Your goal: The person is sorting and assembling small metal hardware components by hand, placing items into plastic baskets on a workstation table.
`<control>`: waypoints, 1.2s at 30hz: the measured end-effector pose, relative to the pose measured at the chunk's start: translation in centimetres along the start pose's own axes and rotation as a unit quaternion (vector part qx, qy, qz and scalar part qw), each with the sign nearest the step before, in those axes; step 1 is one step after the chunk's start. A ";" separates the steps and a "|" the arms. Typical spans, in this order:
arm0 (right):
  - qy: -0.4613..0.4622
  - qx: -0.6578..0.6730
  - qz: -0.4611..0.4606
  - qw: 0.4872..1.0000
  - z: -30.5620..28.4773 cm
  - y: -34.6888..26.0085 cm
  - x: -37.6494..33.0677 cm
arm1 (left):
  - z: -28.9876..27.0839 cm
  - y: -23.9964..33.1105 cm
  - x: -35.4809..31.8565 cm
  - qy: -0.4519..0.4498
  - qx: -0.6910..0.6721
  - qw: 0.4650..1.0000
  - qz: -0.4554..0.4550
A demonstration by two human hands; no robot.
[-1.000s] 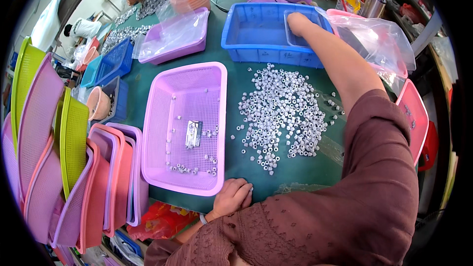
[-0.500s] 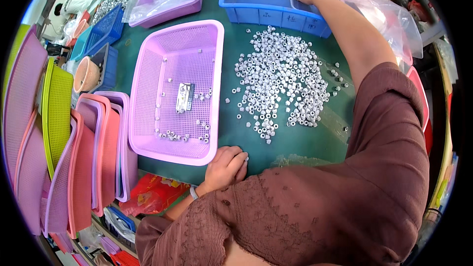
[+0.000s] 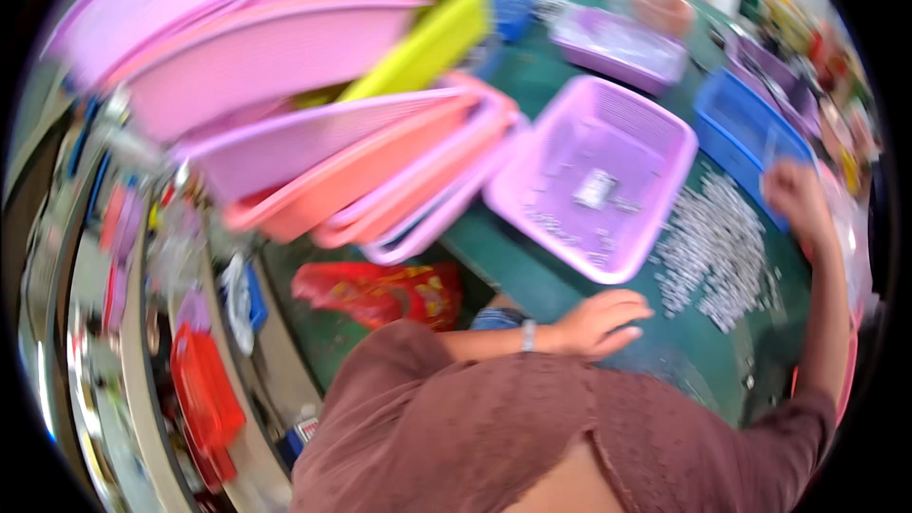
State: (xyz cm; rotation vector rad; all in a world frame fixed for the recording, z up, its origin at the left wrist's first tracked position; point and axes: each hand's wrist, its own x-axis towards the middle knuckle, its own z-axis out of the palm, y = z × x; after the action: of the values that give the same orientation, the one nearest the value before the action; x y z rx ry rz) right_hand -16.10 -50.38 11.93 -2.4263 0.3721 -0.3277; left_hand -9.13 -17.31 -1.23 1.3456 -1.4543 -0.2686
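My right hand (image 3: 796, 198) is at the near right corner of the blue bin (image 3: 727, 156), in front of its wall or over the rim; I cannot tell which. Its fingers are curled in, but they are blurred, so I cannot tell whether they hold anything. My left hand (image 3: 598, 325) is by the near edge of the green table (image 3: 527, 271), empty, fingers reaching out together and thumb parted from them, a moderately wide gap between; a pale band (image 3: 528, 334) circles that wrist. Just beyond these fingers is the near right corner of the purple basket (image 3: 546, 166), which sits close to the table's left edge. On its floor lie a silvery packet (image 3: 595, 188) near the middle and a scatter of small pieces (image 3: 549, 226) toward the near side. The heap of small metal pieces (image 3: 711, 247) spreads on the table between basket and bin. At the table's left edge leans a row of nested baskets (image 3: 332, 57), pink, orange and yellow-green, with a red plastic bag (image 3: 380, 294) below.
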 end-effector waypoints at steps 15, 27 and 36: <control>-0.128 -0.060 -0.464 0.875 28.1 -28.2 -12.3 | -14.1 5.0 -20.8 0.216 -0.690 0.636 -0.269; -0.105 -0.164 -0.391 0.900 30.4 -21.6 -11.4 | -33.5 2.0 -28.1 0.554 -0.522 0.647 -0.044; -0.106 -0.200 -0.380 0.897 31.9 -19.0 -11.4 | -43.6 -3.3 -28.3 0.621 -0.523 0.583 0.029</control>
State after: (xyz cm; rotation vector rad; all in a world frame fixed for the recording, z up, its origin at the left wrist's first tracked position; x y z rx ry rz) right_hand -12.92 -14.06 -1.61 -2.8884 -0.7017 -0.3288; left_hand 20.79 25.32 -1.78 0.1993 0.0442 -0.0373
